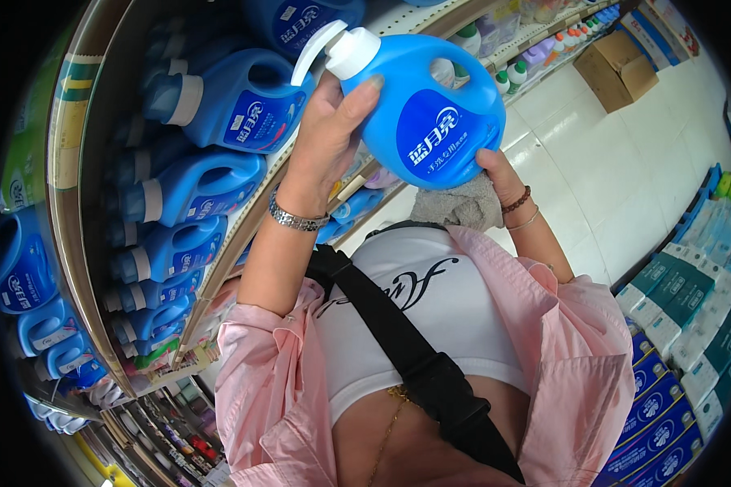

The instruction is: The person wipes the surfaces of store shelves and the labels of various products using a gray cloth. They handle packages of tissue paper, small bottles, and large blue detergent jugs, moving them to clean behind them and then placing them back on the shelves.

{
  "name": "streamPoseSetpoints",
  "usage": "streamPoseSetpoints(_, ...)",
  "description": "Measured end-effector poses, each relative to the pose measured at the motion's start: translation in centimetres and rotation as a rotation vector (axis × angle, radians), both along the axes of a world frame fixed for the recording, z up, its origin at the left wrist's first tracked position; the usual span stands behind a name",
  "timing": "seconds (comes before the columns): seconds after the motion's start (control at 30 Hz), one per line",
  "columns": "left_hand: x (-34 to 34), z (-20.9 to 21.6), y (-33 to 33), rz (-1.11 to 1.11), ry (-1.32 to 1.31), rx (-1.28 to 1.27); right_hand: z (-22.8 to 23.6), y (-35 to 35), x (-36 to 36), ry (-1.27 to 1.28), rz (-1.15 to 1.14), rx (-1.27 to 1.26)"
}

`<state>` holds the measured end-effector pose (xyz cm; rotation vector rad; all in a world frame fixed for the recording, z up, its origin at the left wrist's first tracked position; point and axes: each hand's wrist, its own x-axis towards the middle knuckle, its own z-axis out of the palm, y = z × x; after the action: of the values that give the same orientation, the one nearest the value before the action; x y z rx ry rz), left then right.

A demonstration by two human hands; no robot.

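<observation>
A blue laundry detergent bottle point(382, 122) with a white pump head point(353, 53) is held tilted in front of me, its pump toward the upper left. My left hand point(333, 118) grips it just below the pump, the thumb lying on the front. At the base, my right hand point(502, 178) has its thumb against the bottle's lower edge. A grey cloth point(463, 204) is bunched in that hand and lies against the underside of the bottle. The right fingers are mostly hidden behind the cloth and bottle.
Close on the left, a shelf holds several similar blue capped bottles point(248, 101). More small bottles point(512, 75) line a shelf at the top. An open cardboard box point(616, 71) sits on the white tiled floor point(577, 154). Stacked packs point(678, 284) stand at the right.
</observation>
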<state>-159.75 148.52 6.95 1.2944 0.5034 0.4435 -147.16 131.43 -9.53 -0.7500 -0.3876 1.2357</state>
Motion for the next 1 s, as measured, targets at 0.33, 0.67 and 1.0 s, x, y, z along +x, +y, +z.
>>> streamPoseSetpoints(0.33, -1.6, 3.3, 7.8, 0.26, 0.138, 0.321, -2.0, -2.1, 0.3, 0.373, -0.066, 0.181)
streamPoseSetpoints(0.67, 4.5, 3.6, 15.0, 0.587, 0.512, 0.783, -9.4, -7.8, 2.8, 0.379, -0.181, 0.247)
streamPoseSetpoints(1.0, 6.1, 4.3, 14.3, 0.486, 0.406, 0.915, -10.7, -10.6, 1.5, 0.389, -0.183, 0.219)
